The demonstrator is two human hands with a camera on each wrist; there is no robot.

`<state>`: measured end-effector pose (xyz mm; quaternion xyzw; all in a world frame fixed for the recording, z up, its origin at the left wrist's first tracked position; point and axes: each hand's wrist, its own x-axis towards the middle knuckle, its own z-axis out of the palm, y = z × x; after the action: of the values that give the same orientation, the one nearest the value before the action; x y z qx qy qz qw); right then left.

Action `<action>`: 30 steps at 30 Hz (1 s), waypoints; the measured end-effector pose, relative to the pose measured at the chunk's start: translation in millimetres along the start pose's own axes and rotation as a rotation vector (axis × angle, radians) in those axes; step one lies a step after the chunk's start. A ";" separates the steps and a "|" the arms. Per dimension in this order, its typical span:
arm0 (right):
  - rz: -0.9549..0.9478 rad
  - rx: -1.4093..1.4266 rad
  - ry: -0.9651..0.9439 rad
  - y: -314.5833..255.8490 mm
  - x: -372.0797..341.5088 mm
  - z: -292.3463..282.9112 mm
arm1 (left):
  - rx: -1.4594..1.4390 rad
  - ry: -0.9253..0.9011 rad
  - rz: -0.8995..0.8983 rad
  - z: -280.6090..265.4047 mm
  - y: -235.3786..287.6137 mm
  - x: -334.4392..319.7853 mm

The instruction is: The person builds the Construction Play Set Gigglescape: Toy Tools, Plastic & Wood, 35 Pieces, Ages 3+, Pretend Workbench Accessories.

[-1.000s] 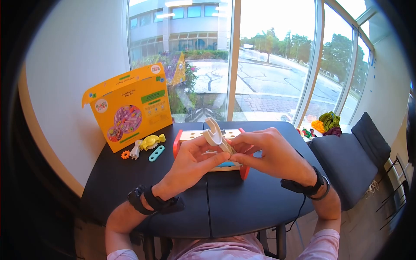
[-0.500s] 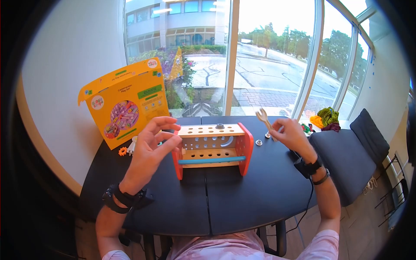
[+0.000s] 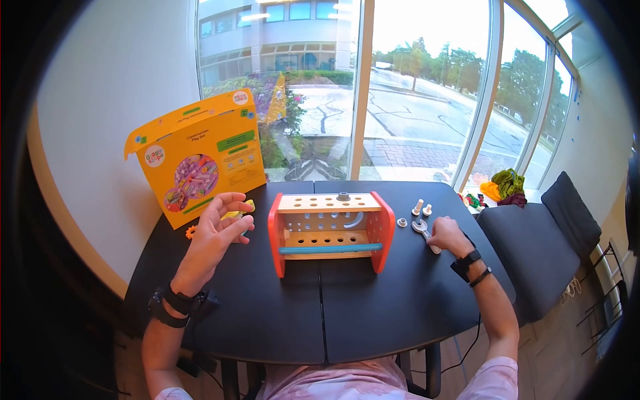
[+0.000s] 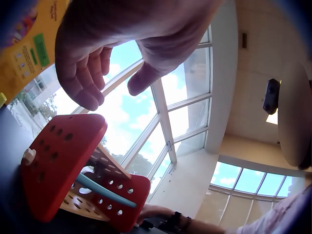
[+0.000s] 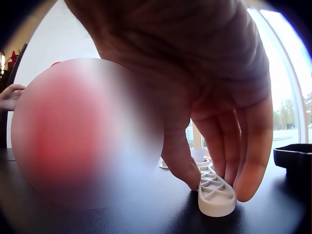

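My right hand [image 3: 450,239] is low at the table's right side, pinching the handle of a pale toy wrench [image 3: 420,229]. In the right wrist view the wrench [image 5: 215,195] lies flat at the tabletop, its ribbed handle between thumb and fingers. My left hand [image 3: 208,243] is raised left of the toy workbench, its fingers loosely bent around nothing. The workbench has red end panels [image 3: 277,247], a holed wooden top [image 3: 310,201] and a blue bar [image 3: 330,249] across the front. A grey nut [image 3: 343,197] sits on its top.
Two pale bolts [image 3: 418,207] and a small round piece [image 3: 402,223] stand beyond the wrench. Behind my left hand are a yellow toy piece [image 3: 249,206] and an orange gear [image 3: 191,232], before a yellow box [image 3: 233,170]. A dark chair [image 3: 530,240] adjoins the table's right.
Both hands held the wrench over the workbench at first. My left hand let go and moved left; my right hand carried the wrench right and lowered it to the table beside the bolts.
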<state>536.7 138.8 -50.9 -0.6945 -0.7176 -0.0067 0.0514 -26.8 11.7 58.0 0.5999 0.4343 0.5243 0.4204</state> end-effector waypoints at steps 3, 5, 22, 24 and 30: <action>-0.059 -0.070 0.088 -4.3 -5.1 -4.0 | -0.004 -0.011 -0.010 0.6 -4.7 3.9; -0.095 -0.053 0.180 -23.6 -10.4 -19.8 | -0.005 -0.001 -0.031 1.3 -3.8 6.7; -0.114 1.216 -0.466 -144.1 -41.7 -89.0 | 0.076 -0.252 -0.341 15.3 -29.5 36.8; -0.137 1.254 -0.470 -144.0 -41.4 -89.2 | 0.039 -0.279 -0.293 13.8 -33.2 38.0; -0.154 1.317 -0.368 -144.4 -43.2 -81.8 | -0.018 -0.325 -0.212 0.3 -37.4 34.1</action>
<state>399.3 84.1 35.8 -0.4554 -0.6167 0.5452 0.3392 -26.9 54.5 31.1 0.6236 0.4170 0.3772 0.5432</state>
